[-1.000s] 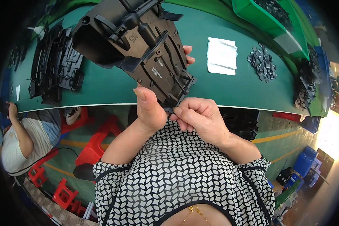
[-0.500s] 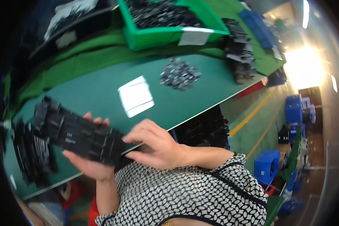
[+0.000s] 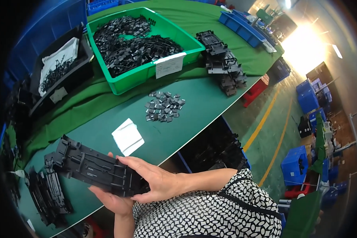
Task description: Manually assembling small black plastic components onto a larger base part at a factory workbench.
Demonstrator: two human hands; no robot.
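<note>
A long black moulded plastic frame (image 3: 95,167), ribbed and clipped along its length, lies tilted across my hands above the near edge of the table. My left hand (image 3: 114,201) supports it from below, thumb at the near side and fingertips showing past the far side. Around its right end closes my right hand (image 3: 156,180), fingers on the far edge and thumb at the near corner. Beyond the hands lies a white folded sheet (image 3: 127,137). Farther off is a loose pile of small dark flat pieces (image 3: 164,107) on the green table top (image 3: 95,131).
Similar black frames (image 3: 43,190) are stacked at the left, more (image 3: 222,59) at the far right. A green tray (image 3: 137,75) of small black parts stands at the back, beside a black box (image 3: 61,89). A blue crate (image 3: 242,158) of black parts sits below the table edge.
My right hand has moved from beside the frame's right end to a hold on it. The head view has shifted, showing more of the green tray, and the picture is sharper.
</note>
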